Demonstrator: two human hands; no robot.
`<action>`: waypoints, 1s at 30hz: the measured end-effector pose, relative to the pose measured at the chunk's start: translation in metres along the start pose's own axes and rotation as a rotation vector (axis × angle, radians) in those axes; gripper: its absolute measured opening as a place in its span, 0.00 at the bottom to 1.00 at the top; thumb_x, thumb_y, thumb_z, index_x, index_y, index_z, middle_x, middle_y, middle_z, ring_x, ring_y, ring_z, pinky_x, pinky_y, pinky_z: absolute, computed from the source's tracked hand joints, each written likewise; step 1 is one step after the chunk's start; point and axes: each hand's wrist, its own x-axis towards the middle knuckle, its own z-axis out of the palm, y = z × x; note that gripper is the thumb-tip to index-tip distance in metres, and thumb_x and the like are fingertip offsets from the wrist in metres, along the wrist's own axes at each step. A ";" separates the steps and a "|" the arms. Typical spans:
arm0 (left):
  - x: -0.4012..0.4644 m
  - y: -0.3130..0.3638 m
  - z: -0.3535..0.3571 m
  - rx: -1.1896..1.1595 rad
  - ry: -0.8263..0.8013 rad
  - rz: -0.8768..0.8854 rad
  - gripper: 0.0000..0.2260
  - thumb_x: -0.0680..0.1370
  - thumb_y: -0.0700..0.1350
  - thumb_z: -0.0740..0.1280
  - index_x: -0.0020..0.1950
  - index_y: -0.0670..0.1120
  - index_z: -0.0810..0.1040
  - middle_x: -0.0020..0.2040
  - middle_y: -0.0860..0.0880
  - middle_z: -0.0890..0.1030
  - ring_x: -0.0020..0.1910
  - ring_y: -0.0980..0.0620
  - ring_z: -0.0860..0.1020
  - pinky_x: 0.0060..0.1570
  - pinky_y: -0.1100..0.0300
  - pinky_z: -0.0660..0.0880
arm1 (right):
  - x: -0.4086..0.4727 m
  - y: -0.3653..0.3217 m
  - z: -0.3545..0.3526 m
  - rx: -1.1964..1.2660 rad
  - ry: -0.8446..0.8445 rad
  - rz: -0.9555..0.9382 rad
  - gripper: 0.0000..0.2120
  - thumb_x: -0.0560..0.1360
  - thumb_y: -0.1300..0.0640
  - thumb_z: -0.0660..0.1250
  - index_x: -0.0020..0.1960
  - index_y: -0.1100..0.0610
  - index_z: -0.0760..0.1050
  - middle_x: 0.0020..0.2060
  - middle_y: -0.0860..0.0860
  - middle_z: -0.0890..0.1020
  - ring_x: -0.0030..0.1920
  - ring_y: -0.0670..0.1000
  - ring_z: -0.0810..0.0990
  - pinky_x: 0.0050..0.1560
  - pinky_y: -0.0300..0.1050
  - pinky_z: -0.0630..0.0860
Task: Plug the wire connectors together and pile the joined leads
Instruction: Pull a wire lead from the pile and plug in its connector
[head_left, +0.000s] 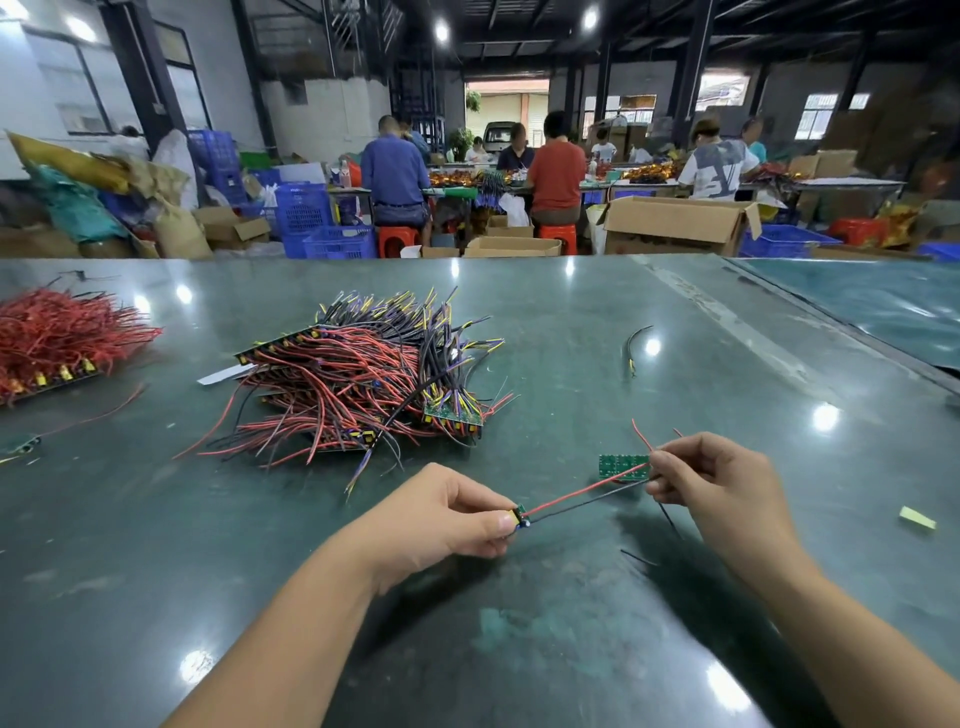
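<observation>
Left hand: your left hand (447, 512) pinches a small green-and-yellow connector board (516, 517) between thumb and fingertips, just above the bench (571, 322).
Right hand: your right hand (711, 480) pinches the far end of the red and black lead (582, 496), beside a second green board (623, 466).
Lead: it runs taut between your two hands, near the front of the bench.
Step in hand: likely checking or seating the joint; keep the pull gentle and along the wires, so nothing tears at the board.
Next: lay it on the joined pile (358, 374), well ahead of your left hand.
Bench: glossy dark green, with a red wire bundle (62, 332) far left and a stray black lead (631, 345).
Room: a workshop; seated workers, blue crates and cardboard boxes behind.
</observation>
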 end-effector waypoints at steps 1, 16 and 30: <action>0.000 0.000 -0.001 -0.004 -0.004 0.000 0.07 0.75 0.36 0.69 0.44 0.45 0.85 0.37 0.47 0.82 0.36 0.56 0.80 0.42 0.64 0.78 | 0.000 0.001 0.000 -0.003 0.006 -0.008 0.07 0.74 0.68 0.68 0.38 0.62 0.78 0.27 0.54 0.81 0.28 0.47 0.81 0.32 0.35 0.79; 0.000 -0.001 0.013 -0.016 -0.005 0.116 0.07 0.77 0.36 0.68 0.47 0.46 0.84 0.39 0.49 0.82 0.38 0.57 0.78 0.44 0.65 0.76 | -0.036 -0.018 0.020 -0.875 -0.319 -0.863 0.19 0.78 0.44 0.54 0.58 0.52 0.79 0.50 0.44 0.81 0.58 0.51 0.71 0.59 0.50 0.66; -0.009 0.010 -0.007 0.215 -0.149 0.138 0.08 0.76 0.35 0.68 0.49 0.46 0.83 0.36 0.53 0.80 0.35 0.61 0.75 0.40 0.69 0.71 | -0.032 -0.024 0.014 -0.690 -0.708 -0.455 0.08 0.79 0.50 0.62 0.43 0.48 0.76 0.27 0.47 0.72 0.29 0.48 0.66 0.30 0.40 0.62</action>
